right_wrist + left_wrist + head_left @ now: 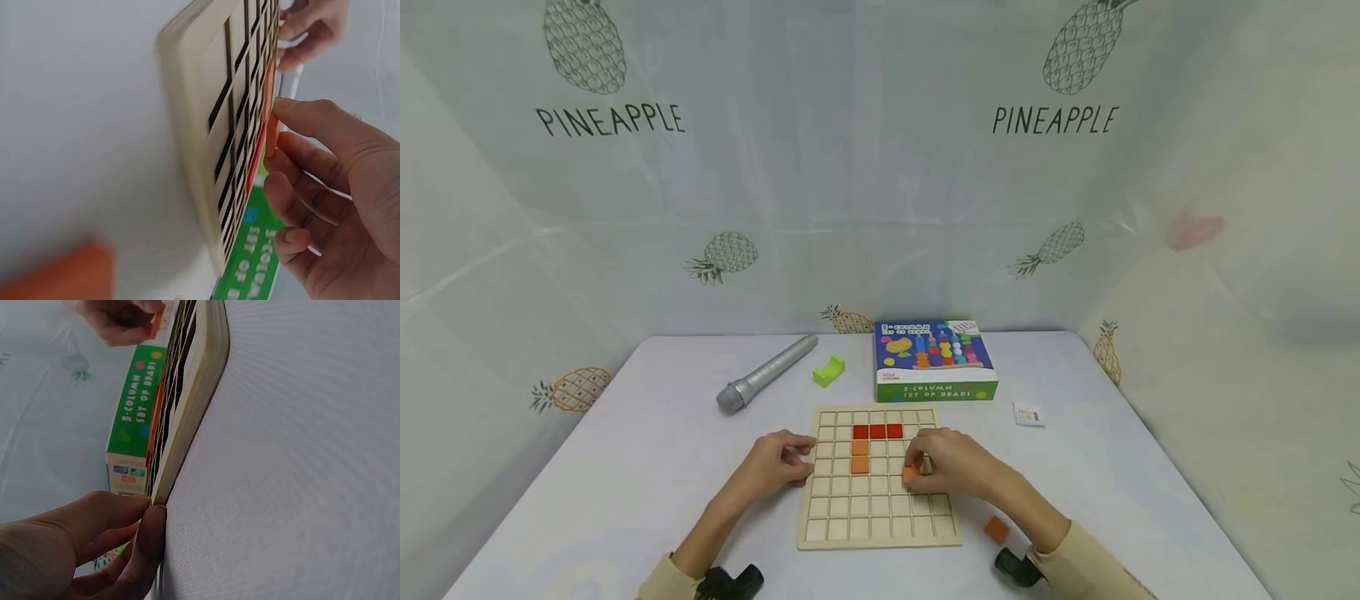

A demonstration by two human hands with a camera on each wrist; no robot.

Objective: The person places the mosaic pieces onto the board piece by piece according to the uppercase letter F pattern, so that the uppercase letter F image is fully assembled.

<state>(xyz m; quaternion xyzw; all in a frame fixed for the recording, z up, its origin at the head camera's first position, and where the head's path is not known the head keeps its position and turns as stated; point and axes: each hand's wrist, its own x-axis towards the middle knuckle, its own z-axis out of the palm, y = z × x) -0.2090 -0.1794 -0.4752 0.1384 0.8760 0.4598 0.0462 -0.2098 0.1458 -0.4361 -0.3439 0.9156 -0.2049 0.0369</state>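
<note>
Head view: half-curled right hand pinches an orange tile

The flat grid board bears three red tiles and two orange tiles toward its far edge; a pinched orange tile is near its right edge, a loose tile off its near-right corner.

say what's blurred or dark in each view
Right wrist: the flat square orange tile at lower left is badly blurred; left wrist: the picture is dim, the person's left hand dark; head: brighter, the square pale wooden grid board distinct.
</note>
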